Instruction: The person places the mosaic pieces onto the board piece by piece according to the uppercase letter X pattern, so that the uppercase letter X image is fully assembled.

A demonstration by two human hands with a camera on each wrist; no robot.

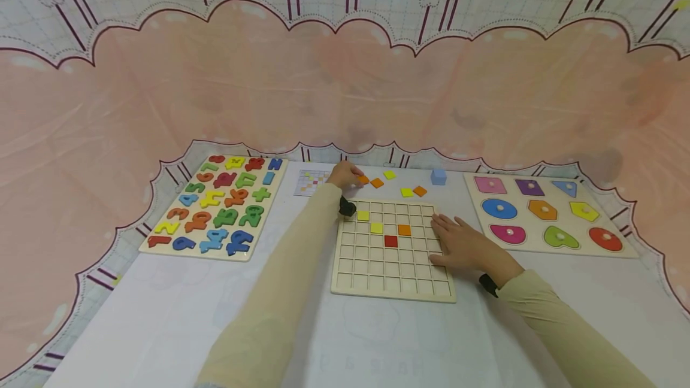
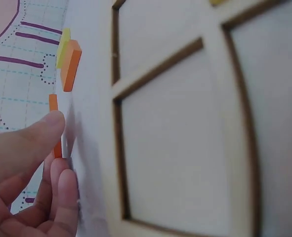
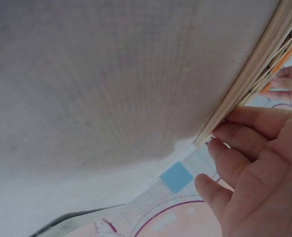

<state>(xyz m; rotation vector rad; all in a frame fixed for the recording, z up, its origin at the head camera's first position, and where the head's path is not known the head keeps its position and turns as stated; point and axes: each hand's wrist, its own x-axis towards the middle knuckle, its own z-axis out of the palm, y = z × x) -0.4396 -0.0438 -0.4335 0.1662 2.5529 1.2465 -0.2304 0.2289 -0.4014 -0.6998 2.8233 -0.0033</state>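
Note:
My left hand [image 1: 344, 175] is beyond the top left corner of a wooden grid board [image 1: 393, 269]. Between thumb and fingers it pinches a small orange tile [image 2: 54, 102], held on edge in the left wrist view. Two yellow tiles [image 1: 377, 229], one red tile [image 1: 390, 241] and one orange tile [image 1: 404, 230] sit in squares of the board. Along the board's right edge rests my right hand [image 1: 465, 247], its fingers spread and fairly straight; the right wrist view shows fingertips at the wooden side. Past the far edge lie loose orange tiles [image 1: 377, 182] and yellow tiles [image 1: 406, 193].
A blue block [image 1: 439, 176] stands at the back, right of the loose tiles. A printed pattern card [image 1: 304, 186] lies beside my left hand. To the left is a number puzzle board [image 1: 242, 254]; to the right, a shape puzzle board [image 1: 582, 248]. A patterned cloth [image 1: 345, 94] rises behind.

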